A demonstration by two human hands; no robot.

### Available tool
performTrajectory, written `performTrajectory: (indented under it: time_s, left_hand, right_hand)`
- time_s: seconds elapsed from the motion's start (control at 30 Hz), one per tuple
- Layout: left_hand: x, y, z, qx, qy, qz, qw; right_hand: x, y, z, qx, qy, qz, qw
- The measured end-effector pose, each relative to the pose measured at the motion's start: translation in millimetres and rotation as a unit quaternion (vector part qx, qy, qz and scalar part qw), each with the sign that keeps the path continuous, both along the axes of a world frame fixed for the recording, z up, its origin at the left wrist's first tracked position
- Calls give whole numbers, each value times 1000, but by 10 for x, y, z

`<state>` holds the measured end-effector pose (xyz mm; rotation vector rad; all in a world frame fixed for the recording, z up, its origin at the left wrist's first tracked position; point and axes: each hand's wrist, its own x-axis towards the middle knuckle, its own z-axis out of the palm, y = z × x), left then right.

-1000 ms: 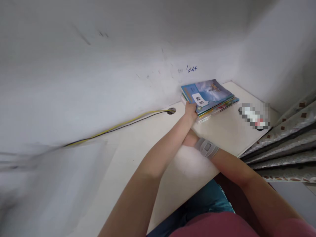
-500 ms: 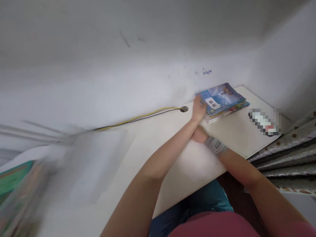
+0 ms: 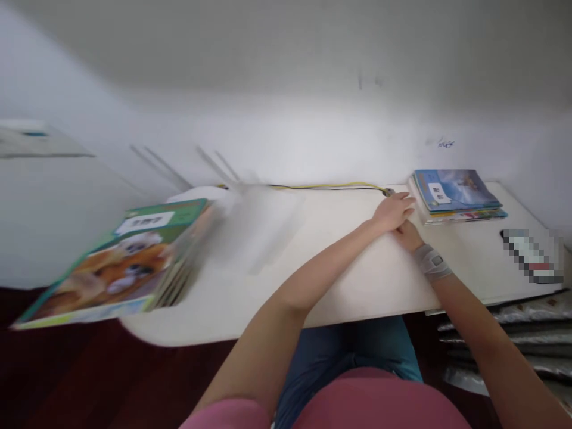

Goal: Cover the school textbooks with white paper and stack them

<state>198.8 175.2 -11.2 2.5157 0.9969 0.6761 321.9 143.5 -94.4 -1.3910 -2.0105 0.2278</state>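
Note:
My left hand (image 3: pixel 393 211) is open, fingers spread, just left of a stack of books (image 3: pixel 465 189) with a blue cover on top and a white label. It holds nothing. My right hand (image 3: pixel 407 235) is tucked below and against my left hand, in front of the stack's near left corner. Its fingers are mostly hidden, and a grey wristband (image 3: pixel 432 262) circles the wrist. At the left end of the white desk (image 3: pixel 348 280) lies a second pile of books (image 3: pixel 129 262), blurred, with a green-edged cover picturing toy-like animals.
A blurred white device (image 3: pixel 259 223) with several antennas stands beside the left pile. Yellow and black cables (image 3: pixel 330 186) run along the wall to a hole in the desk. A pixelated object (image 3: pixel 531 256) lies at right, near a patterned silvery curtain (image 3: pixel 527 339).
My view has swung left, bringing the left pile fully into sight. My left hand has come away from the blue-topped stack's left edge. My right hand remains beside the left.

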Motion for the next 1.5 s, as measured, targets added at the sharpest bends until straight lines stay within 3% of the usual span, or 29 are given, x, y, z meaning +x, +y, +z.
performTrajectory:
  time_s: [0.07,0.13,0.2,0.27,0.33,0.4,0.5,0.6,0.7,0.8,0.87,1.0,1.13,1.23,1.3,1.4,1.5]
  left_hand:
    - [-613,-81,29,36,8,59,998]
    - [-1273,-201,5,36,61,203,977]
    - [-1877,-365,-75,-5,134,355,925]
    - [-2348,-551,-188,-67,197,437,875]
    - [-2661,-723,-290,-118,222,452,856]
    - [-2844,-854,-342,-141,228,438,858]
    - [-2986,-953,-307,-151,226,411,870]
    - [-3045,-972,-184,-146,214,411,874]
    - [-2965,-953,-43,-130,190,416,880]
    - [-2715,-906,82,-120,131,388,904]
    - [-2523,-860,136,-84,99,403,906]
    - [-2325,-760,125,-29,164,446,879]
    - [-2335,-705,33,-77,156,403,899]
    - [-2229,-728,15,-129,14,351,927]
    - [-2050,-793,55,-173,-130,309,926]
    - [-1739,-968,198,-204,-328,259,885]
    - [-1646,-1179,358,-234,-467,266,810]
  right_hand:
    - [29,37,-65,-9,-7,32,999]
    - [53,60,-118,-11,-7,42,999]
    - [70,67,-145,-10,-6,43,999]
    - [74,55,-148,-8,-5,43,999]
    - [70,33,-135,-6,-7,43,999]
    - [70,14,-121,-5,-9,43,999]
    - [98,11,-105,-5,-14,42,999]
    - [106,5,-68,-2,-19,34,999]
    - [-68,-127,45,12,-28,29,999]
    - [-513,-456,223,38,-32,84,995]
    - [-881,-731,328,45,-21,133,990]
    - [-1390,-1149,383,18,-34,180,983]
    - [-1466,-1268,299,-16,-37,204,978]
    - [-1489,-1301,295,-6,-1,151,989]
    - [-1567,-1348,324,15,28,103,994]
    - [-1703,-1421,353,49,60,49,996]
    - [-1642,-1413,339,85,70,-6,994]
